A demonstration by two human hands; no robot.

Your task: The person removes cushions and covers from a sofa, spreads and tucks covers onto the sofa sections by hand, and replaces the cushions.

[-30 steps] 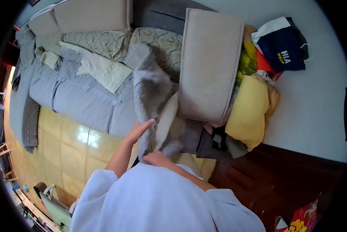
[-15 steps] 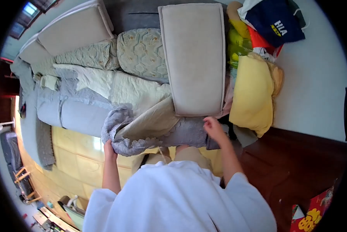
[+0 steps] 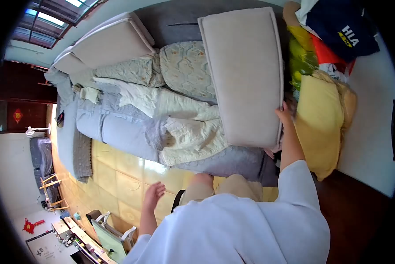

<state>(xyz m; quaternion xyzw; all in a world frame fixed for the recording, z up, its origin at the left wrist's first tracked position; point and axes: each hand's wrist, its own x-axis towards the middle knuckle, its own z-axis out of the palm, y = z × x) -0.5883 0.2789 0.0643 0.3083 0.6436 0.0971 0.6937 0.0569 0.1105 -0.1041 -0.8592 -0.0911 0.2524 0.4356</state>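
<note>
Head view: your right hand gripped the cushion, your left hand hung open; left of the grip, the quilt lay spread but rumpled.

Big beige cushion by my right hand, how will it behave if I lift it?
The cushion likely stays fairly stiff, given its straight, seamed edges. With just the right hand at its side edge, it may tip or swing.

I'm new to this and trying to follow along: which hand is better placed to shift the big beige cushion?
Probably the right hand: it touches the near end of the beige cushion's right edge. The left hand is empty, out over the yellowish floor, away from it.
</note>
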